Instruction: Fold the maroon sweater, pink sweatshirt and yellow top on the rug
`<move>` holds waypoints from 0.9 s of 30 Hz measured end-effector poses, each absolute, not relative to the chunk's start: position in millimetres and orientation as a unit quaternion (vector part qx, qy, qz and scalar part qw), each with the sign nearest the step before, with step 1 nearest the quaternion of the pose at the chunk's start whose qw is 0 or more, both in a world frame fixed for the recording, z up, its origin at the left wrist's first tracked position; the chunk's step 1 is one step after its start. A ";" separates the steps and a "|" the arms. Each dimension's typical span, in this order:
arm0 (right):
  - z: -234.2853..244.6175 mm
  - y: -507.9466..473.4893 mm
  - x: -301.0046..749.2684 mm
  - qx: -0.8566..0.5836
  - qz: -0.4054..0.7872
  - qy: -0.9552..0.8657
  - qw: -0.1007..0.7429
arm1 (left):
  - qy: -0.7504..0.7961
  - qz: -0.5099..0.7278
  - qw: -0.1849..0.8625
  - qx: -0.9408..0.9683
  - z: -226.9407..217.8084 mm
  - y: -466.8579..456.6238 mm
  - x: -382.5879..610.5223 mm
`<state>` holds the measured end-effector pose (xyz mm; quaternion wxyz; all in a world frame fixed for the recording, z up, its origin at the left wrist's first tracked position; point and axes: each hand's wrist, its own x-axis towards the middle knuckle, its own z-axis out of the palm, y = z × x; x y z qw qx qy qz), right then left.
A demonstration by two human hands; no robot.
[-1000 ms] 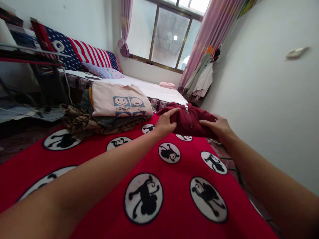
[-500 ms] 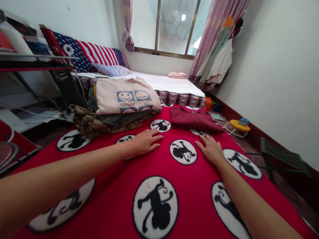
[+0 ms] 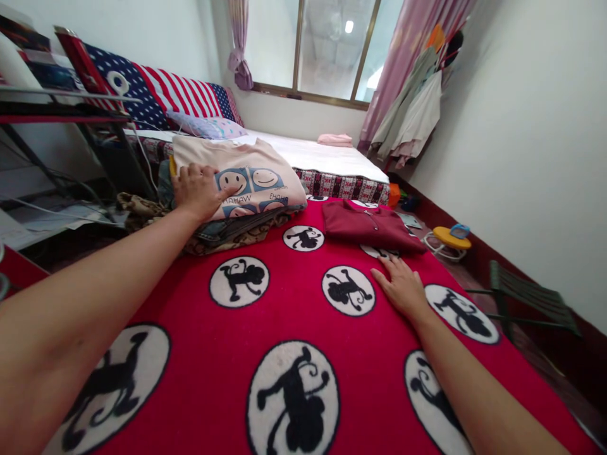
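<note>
My left hand (image 3: 198,191) lies with spread fingers over the left part of a cream shirt (image 3: 277,161) printed with smiley faces. Whether it presses on the cloth or hovers just above, I cannot tell. The shirt tops a pile of clothes, with dark jeans (image 3: 232,229) and a brown patterned garment (image 3: 253,237) beneath. My right hand (image 3: 401,284) rests flat and open on the red blanket (image 3: 289,303), which has black figures in white circles. Just beyond its fingertips is a folded maroon top (image 3: 365,227) with a short zip at the neck.
Behind stands a bed with a white sheet (image 3: 294,148), a pillow (image 3: 208,125) and a folded pink cloth (image 3: 334,139). A cluttered desk (image 3: 57,117) is at left. On the right floor are a yellow stool (image 3: 450,239) and a dark green folding chair (image 3: 533,294).
My left hand has moved left and away from me, off the blanket and onto the cream shirt. My right hand has stayed in place. The view has shifted slightly.
</note>
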<state>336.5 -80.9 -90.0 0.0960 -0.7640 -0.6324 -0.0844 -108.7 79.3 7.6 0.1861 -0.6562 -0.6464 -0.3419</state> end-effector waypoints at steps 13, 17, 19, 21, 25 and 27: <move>-88.2 -84.2 335.0 -0.739 -0.112 -0.647 0.150 | -0.636 -0.358 0.220 -0.647 -6.1 70.4 -116.3; -90.1 -83.2 336.5 -0.734 -0.119 -0.651 0.154 | -0.639 -0.362 0.221 -0.641 -6.4 68.7 -116.0; -90.9 -82.7 337.3 -0.733 -0.120 -0.651 0.157 | -0.640 -0.361 0.216 -0.642 -6.4 68.1 -116.2; -91.2 -82.5 337.7 -0.730 -0.121 -0.653 0.161 | -0.643 -0.362 0.205 -0.643 -6.2 67.7 -116.2; -90.9 -82.8 337.6 -0.729 -0.123 -0.652 0.166 | -0.646 -0.376 0.179 -0.639 -5.5 67.9 -115.8; -90.8 -82.7 337.9 -0.728 -0.125 -0.652 0.170 | -0.646 -0.382 0.175 -0.638 -5.1 68.3 -115.8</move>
